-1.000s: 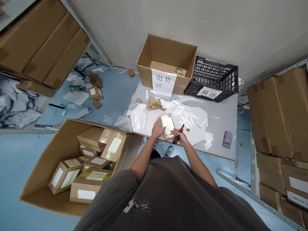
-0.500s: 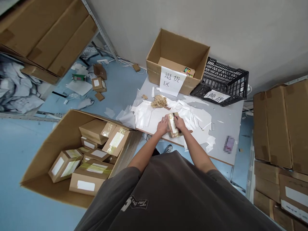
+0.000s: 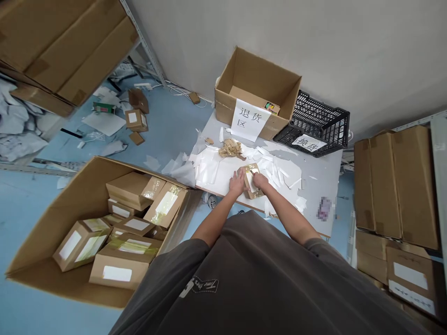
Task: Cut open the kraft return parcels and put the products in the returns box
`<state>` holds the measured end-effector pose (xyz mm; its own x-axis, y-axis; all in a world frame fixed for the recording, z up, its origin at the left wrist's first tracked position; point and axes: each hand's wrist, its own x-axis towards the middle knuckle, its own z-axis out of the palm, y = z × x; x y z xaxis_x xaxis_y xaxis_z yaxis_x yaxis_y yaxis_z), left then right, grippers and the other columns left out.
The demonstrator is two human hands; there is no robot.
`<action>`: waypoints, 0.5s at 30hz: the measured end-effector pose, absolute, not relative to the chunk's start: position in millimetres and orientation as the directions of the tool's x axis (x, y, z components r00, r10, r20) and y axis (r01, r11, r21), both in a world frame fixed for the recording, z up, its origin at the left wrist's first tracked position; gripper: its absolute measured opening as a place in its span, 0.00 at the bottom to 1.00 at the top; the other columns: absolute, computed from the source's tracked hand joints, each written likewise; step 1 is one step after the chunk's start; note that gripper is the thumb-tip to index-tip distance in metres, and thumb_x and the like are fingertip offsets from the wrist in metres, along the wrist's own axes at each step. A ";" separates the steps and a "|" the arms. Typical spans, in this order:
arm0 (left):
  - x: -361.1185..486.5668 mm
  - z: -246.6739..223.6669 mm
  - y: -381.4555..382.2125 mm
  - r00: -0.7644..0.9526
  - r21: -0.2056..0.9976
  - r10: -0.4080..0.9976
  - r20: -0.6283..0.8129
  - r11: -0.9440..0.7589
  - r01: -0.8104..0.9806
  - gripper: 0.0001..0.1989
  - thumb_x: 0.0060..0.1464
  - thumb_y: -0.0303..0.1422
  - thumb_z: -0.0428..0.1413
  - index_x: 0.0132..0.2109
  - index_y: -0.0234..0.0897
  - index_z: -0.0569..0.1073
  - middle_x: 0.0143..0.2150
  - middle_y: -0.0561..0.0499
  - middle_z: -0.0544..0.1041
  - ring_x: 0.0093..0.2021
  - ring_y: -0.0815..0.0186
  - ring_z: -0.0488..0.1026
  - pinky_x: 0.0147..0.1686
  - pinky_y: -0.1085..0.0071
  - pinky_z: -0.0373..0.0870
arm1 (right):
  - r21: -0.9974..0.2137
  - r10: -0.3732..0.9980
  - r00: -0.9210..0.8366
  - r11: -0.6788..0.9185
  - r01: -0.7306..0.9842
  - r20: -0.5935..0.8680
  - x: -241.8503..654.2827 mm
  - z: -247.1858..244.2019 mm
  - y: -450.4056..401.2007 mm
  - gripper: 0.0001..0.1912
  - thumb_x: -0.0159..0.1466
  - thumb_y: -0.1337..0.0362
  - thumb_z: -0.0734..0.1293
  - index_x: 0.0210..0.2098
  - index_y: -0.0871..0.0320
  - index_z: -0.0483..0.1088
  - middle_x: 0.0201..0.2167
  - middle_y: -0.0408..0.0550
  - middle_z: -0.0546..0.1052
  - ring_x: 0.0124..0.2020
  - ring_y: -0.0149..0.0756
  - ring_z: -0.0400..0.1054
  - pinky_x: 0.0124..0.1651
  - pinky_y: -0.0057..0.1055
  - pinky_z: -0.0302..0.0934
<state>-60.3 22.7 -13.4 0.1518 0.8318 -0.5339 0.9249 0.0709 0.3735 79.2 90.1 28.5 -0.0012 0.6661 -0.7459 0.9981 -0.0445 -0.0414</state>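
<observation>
Your taped box (image 3: 251, 183) lies on the tabletop (image 3: 316, 188) on your side of the open carton (image 3: 224, 108), long axis roughly toward it, your left hand (image 3: 237, 183) spread against it, your right hand (image 3: 260, 180) curled round a mostly hidden cutter (image 3: 252, 172).

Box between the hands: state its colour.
The box is brown with a white label on top, seen best in the head view.

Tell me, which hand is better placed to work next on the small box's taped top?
Probably the right hand: it is curled over the taped top of the small box, seemingly gripping a cutter, while the left hand lies spread against the box's left side.
</observation>
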 end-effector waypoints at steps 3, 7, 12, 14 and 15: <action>-60.2 -12.2 23.7 0.146 0.369 0.831 -0.537 0.075 0.927 0.58 0.61 0.56 0.65 0.85 0.48 0.42 0.87 0.48 0.34 0.85 0.38 0.38 0.75 0.45 0.62 | -0.031 0.666 0.002 -0.037 0.999 -0.746 85.2 27.8 73.4 0.20 0.71 0.62 0.73 0.60 0.63 0.74 0.52 0.68 0.83 0.51 0.51 0.83 0.49 0.35 0.74; -58.8 -12.1 24.8 0.124 0.348 0.823 -0.555 0.094 0.933 0.59 0.59 0.57 0.66 0.85 0.48 0.44 0.87 0.48 0.35 0.85 0.37 0.39 0.75 0.45 0.62 | -0.024 0.622 0.017 -0.056 0.998 -0.783 93.0 28.8 59.1 0.22 0.67 0.64 0.77 0.58 0.64 0.75 0.49 0.68 0.84 0.41 0.51 0.85 0.40 0.35 0.75; -54.1 -14.7 24.9 0.114 0.337 0.834 -0.539 0.090 0.937 0.59 0.57 0.55 0.68 0.85 0.48 0.48 0.87 0.47 0.36 0.84 0.34 0.37 0.76 0.41 0.60 | -0.039 0.510 0.007 -0.080 0.996 -0.860 119.4 34.9 25.4 0.18 0.71 0.68 0.71 0.59 0.62 0.77 0.50 0.68 0.83 0.30 0.48 0.84 0.33 0.38 0.76; -50.7 -16.2 25.8 0.123 0.340 0.839 -0.531 0.078 0.937 0.59 0.56 0.54 0.69 0.84 0.48 0.49 0.87 0.47 0.37 0.84 0.33 0.37 0.76 0.40 0.58 | -0.038 0.516 0.014 -0.090 0.995 -0.857 130.5 36.9 3.6 0.21 0.71 0.71 0.69 0.62 0.60 0.75 0.51 0.67 0.83 0.33 0.49 0.85 0.36 0.39 0.77; -48.7 -16.9 26.9 0.126 0.336 0.840 -0.528 0.070 0.939 0.59 0.56 0.54 0.69 0.84 0.48 0.49 0.87 0.47 0.37 0.84 0.33 0.37 0.77 0.40 0.56 | -0.033 0.527 0.025 -0.100 0.994 -0.849 134.7 37.8 -7.2 0.21 0.71 0.71 0.69 0.63 0.59 0.75 0.51 0.67 0.83 0.35 0.50 0.85 0.38 0.39 0.78</action>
